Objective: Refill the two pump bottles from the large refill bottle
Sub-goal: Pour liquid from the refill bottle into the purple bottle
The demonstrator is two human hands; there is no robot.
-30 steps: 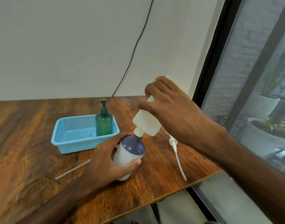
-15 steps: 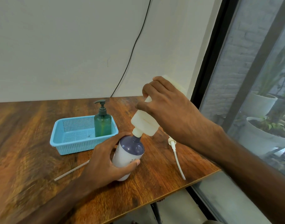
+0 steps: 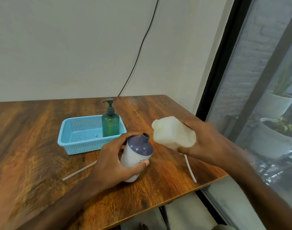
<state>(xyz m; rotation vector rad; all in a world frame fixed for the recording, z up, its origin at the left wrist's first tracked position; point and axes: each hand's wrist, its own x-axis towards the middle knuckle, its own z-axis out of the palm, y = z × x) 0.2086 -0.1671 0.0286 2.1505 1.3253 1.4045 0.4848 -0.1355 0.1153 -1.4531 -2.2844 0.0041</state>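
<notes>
Refill bottle (image 3: 173, 136): lifted clear of the white bottle (image 3: 137, 154) since earlier; now just beside its neck, gripped by right hand (image 3: 208, 143). White bottle: uncapped, tilted, gripped by left hand (image 3: 113, 163). Green bottle (image 3: 110, 126): upright in basket (image 3: 72, 143). Tube (image 3: 190, 170): on table (image 3: 34, 146).

Pump bottle (image 3: 110, 123) in basket (image 3: 79, 143), behind open bottle (image 3: 137, 155); refill bottle (image 3: 173, 132) rightward.
</notes>
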